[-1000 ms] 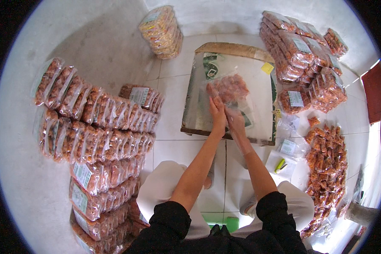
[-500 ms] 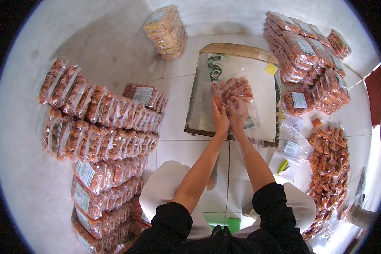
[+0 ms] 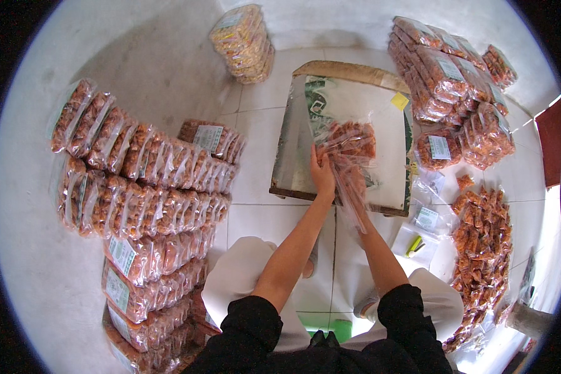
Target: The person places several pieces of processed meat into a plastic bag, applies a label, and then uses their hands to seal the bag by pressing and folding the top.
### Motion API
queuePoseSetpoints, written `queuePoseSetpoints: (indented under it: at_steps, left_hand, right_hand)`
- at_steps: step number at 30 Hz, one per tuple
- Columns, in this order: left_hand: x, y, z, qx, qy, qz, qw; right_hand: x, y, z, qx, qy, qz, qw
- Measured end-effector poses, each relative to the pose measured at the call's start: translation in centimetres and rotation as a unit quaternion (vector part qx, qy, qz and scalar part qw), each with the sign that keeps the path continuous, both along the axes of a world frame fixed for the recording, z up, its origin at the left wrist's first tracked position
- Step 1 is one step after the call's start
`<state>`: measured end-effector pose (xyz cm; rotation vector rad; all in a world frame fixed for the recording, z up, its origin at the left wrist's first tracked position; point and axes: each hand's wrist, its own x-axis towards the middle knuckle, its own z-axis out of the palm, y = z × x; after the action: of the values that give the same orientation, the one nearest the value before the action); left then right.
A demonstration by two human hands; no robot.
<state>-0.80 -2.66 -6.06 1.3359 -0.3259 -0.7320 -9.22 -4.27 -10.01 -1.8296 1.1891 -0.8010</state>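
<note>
A clear plastic bag of reddish-brown food packets [image 3: 358,138] lies on a worn white board [image 3: 287,156] with green edges and a wooden rim. My left hand [image 3: 322,168] grips the bag at its lower left side, fingers wrapped against the plastic. My right hand [image 3: 353,186] is beside it, seen through the bag's long loose clear end, which hangs down over that forearm; its fingers are largely hidden. A yellow square [image 3: 399,101] sits on the board's upper right.
Stacked packed bags stand left [image 3: 143,199], back [image 3: 240,47] and right [image 3: 442,71]. Loose small packets [image 3: 480,255] lie on the tiled floor [image 3: 268,224] at the right, near flat plastic bags [image 3: 431,190] and a yellow-green tool [image 3: 414,245]. A red panel [image 3: 548,140] is far right.
The packets have first moved down and right, then slightly right. Both hands have shifted on the bag, and its loose clear end now trails lower over my right forearm.
</note>
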Motion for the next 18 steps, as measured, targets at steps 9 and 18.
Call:
queuePoseSetpoints:
  at_steps: [9,18]
  left_hand:
    - [0.0,0.5,-0.7,0.113,-0.116,-0.048,0.986]
    - [-0.6,1.6,-3.0,0.070,-0.133,-0.142,0.978]
  right_hand:
    - [-0.3,-0.2,-1.8,-0.117,-0.071,0.135,0.981]
    - [2.4,-0.3,3.4,0.102,-0.253,0.087,0.958]
